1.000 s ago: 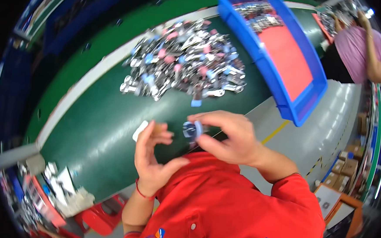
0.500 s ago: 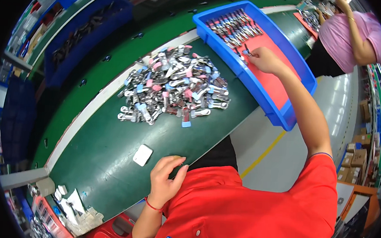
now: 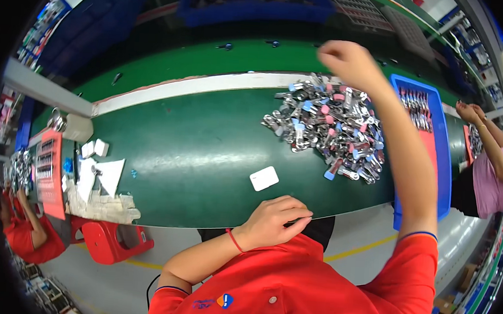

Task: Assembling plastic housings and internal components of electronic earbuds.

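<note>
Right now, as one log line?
left hand: open, near table edge | right hand: over green belt, grip unclear | colour-tabbed metal pieces: piled on table

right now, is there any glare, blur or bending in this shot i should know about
Head view: soft glare on the green table; also in the head view, the white strip along its far edge bows with the fisheye; head view again, the right hand looks slightly blurred, and the corners go black.
</note>
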The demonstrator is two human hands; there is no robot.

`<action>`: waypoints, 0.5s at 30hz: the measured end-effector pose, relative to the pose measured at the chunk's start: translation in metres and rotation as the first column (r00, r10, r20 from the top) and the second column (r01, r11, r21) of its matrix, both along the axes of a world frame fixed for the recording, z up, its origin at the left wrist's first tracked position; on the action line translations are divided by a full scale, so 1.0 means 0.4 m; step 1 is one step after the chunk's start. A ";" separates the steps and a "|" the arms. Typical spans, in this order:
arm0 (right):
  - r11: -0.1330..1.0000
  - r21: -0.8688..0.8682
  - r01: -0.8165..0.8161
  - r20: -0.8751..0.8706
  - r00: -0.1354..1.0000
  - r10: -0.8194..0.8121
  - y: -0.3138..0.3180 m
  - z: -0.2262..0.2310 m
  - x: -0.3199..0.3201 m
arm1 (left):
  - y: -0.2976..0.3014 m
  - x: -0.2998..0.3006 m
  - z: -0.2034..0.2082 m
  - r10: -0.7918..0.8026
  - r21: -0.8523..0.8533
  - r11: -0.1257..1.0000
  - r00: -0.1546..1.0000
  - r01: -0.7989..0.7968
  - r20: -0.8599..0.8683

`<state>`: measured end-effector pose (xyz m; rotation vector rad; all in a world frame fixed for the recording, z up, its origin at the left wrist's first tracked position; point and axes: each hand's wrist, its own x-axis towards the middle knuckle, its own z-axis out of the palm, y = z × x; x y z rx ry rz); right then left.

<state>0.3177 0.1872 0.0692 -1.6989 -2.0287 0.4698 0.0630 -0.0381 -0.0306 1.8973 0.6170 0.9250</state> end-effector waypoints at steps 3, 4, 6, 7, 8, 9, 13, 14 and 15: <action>0.973 0.224 0.051 0.193 0.977 -0.095 0.213 -0.165 -0.152 | 0.002 -0.032 0.021 0.143 0.058 0.988 0.990 -0.141 -0.015; 0.974 0.228 0.016 0.179 0.982 -0.058 0.248 -0.208 -0.184 | -0.004 -0.050 0.031 0.281 0.120 0.954 0.959 -0.275 -0.040; 0.980 -0.005 0.201 0.304 0.934 -0.190 0.303 -0.237 -0.245 | -0.005 -0.084 0.041 0.465 0.207 0.872 0.882 -0.444 -0.068; 0.981 0.010 0.192 0.340 0.922 -0.184 0.294 -0.245 -0.254 | -0.002 -0.087 0.041 0.530 0.220 0.841 0.835 -0.495 -0.146; 0.981 0.047 0.190 0.372 0.908 -0.194 0.288 -0.247 -0.240 | 0.010 -0.088 0.040 0.581 0.237 0.811 0.783 -0.535 -0.221; 0.976 0.150 0.158 0.415 0.886 -0.207 0.292 -0.273 -0.186 | 0.025 -0.089 0.038 0.618 0.255 0.786 0.731 -0.563 -0.290; 0.962 0.273 0.015 0.150 0.987 -0.058 0.197 -0.231 -0.171 | 0.037 -0.101 -0.003 0.544 0.210 0.839 0.779 -0.502 -0.314; 0.990 0.139 -0.005 -0.052 0.999 0.013 0.134 -0.199 -0.192 | 0.039 -0.103 -0.008 0.539 0.218 0.842 0.789 -0.494 -0.295; 0.998 0.005 -0.055 -0.255 0.965 0.055 0.067 -0.166 -0.216 | 0.043 -0.107 -0.012 0.534 0.229 0.844 0.799 -0.485 -0.276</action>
